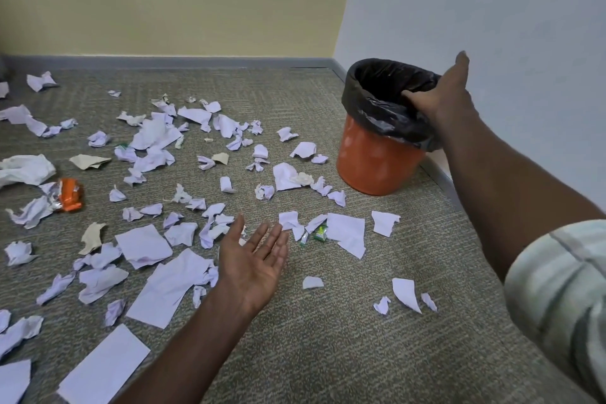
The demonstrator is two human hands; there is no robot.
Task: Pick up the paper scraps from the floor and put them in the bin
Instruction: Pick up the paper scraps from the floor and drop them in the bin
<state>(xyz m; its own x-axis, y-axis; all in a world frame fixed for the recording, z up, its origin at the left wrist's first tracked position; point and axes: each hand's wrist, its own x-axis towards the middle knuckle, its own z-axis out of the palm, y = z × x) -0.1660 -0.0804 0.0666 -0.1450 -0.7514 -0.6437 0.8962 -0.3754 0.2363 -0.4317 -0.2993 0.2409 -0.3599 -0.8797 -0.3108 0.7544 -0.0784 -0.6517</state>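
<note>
Several white and lilac paper scraps [144, 244] lie scattered over the carpet, thickest at the left and centre. An orange bin [377, 157] with a black liner [377, 108] stands in the corner at the right, tilted toward me. My right hand [439, 92] grips the near right rim of the bin, fingers inside the liner. My left hand [252, 259] hovers palm up over the floor among the scraps, fingers spread and empty. A large torn sheet [347, 233] lies just right of that hand.
An orange snack wrapper [69, 195] and a white plastic bag [26, 169] lie at the left. A small green wrapper [320, 233] sits by the torn sheet. Walls meet behind the bin; a grey skirting board [164, 62] runs along the back.
</note>
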